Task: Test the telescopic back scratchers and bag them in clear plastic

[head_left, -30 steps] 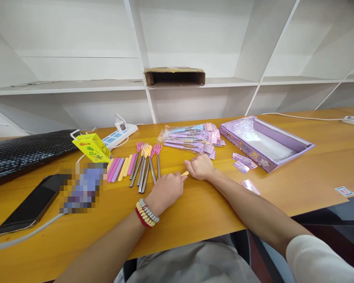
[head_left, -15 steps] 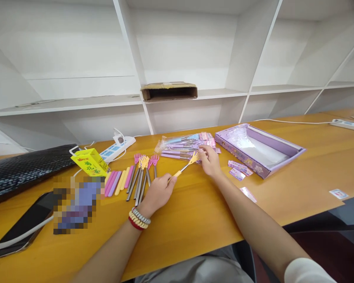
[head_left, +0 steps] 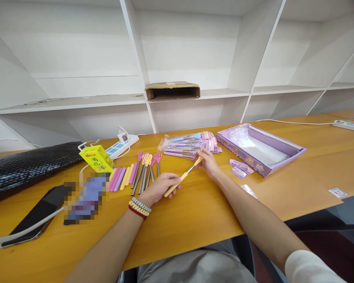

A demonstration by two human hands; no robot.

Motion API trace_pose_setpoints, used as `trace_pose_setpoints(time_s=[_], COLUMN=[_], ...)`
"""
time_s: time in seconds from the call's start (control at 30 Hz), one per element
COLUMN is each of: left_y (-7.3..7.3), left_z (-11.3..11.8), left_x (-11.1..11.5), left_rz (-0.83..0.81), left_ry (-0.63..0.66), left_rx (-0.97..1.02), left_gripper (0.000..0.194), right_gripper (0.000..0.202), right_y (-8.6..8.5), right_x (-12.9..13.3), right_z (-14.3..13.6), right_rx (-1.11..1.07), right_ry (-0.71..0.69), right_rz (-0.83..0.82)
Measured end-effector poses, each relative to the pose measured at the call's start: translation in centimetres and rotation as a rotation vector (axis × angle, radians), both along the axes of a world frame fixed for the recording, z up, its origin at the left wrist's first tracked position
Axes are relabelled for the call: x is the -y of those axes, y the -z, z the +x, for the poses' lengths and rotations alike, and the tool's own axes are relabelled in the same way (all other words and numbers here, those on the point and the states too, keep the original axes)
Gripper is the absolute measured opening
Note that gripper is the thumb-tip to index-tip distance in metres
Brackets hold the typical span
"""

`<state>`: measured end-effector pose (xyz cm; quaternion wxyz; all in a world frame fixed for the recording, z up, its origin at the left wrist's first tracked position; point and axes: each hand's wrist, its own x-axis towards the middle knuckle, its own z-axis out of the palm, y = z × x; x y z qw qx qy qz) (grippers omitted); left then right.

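You're now showing most of the scratcher (head_left: 171,190), where a moment ago only a short yellow piece was peeking out between two closed fists. Your left hand (head_left: 162,186) is loosening its wrap, letting the yellow handle lie across the fingers with its lower end in plain sight, thumb above. Your right hand (head_left: 207,160) is pinching the claw (head_left: 198,161) at the other end, covering part of it. The hands are staying apart, both on that one piece, and the scratcher is slanting between them just right of the frame's centre. A stretch of metal rod (head_left: 190,169) is showing between handle and claw, so handle and rod are seemingly joined (how firmly, you can't tell from here).

Left of centre, loose handles (head_left: 119,179) are lying in a row on the table (head_left: 200,232), with bare rods (head_left: 142,179) bunched just beside them. Bagged scratchers (head_left: 184,144) are resting beyond your hands; a purple tray (head_left: 244,157) is sitting right of them, with cards (head_left: 238,172) near its front. On the left, a yellow carton (head_left: 96,159) is standing by a power strip (head_left: 118,147), and a phone (head_left: 37,216) is lying lower down. White shelves (head_left: 191,51) are filling the upper frame, holding a cardboard box (head_left: 153,93).
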<state>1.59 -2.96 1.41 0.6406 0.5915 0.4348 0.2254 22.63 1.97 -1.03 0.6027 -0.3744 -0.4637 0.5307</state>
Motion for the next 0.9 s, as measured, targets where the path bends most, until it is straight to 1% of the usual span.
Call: trace_pose_setpoints(time_s=[0.07,0.13,0.2,0.23,0.27,0.37,0.4,0.47,0.57,0.7,0.77,0.9], left_y=[-0.1,-0.1,-0.1,0.0,0.0,0.0,0.1,0.3,0.7,0.9,0.7,0.1], left_z=[0.1,0.1,0.1,0.0,0.0,-0.2,-0.1,0.0,0.2,0.5,0.5,0.7], left_x=[0.1,0.1,0.1,0.1,0.1,0.5,0.6,0.8,0.9,0.7,0.8,1.1], left_rz=[0.011,0.048,0.152,0.252,0.387,0.862,0.98,1.107,1.19,1.246,1.225,1.158], left_ry=[0.001,-0.005,0.003,0.009,0.009,-0.037,-0.058,-0.08,-0.067,-0.087,-0.098,-0.099], left_rx=[-0.023,-0.071,-0.173,-0.251,-0.347,-0.686,-0.784,-0.933,-1.028,-1.027,-1.023,-1.045], left_gripper=[0.023,0.022,0.022,0.022,0.021,0.02,0.021,0.025,0.032,0.035,0.036,0.038], right_gripper=[0.031,0.03,0.03,0.031,0.032,0.034,0.037,0.041,0.038,0.031,0.03,0.031], right_y=[0.2,0.4,0.6,0.7,0.8,1.0,1.0,0.7,0.2,-0.5,-0.5,0.0], right_x=[0.0,0.0,0.0,0.0,0.0,0.0,0.0,0.2,0.8,1.8,2.1,2.3], right_z=[-0.1,-0.2,-0.3,-0.3,-0.4,-0.4,-0.4,-0.5,-0.9,-1.7,-2.0,-2.5], right_rx=[0.002,0.077,0.18,0.22,0.245,0.201,0.152,0.038,-0.087,-0.133,-0.09,0.145], right_ry=[-0.011,-0.001,0.02,0.022,0.018,-0.024,-0.046,-0.086,-0.141,-0.212,-0.233,-0.246], right_rz=[-0.03,-0.079,-0.132,-0.157,-0.179,-0.185,-0.163,-0.096,-0.027,-0.032,-0.024,0.037])
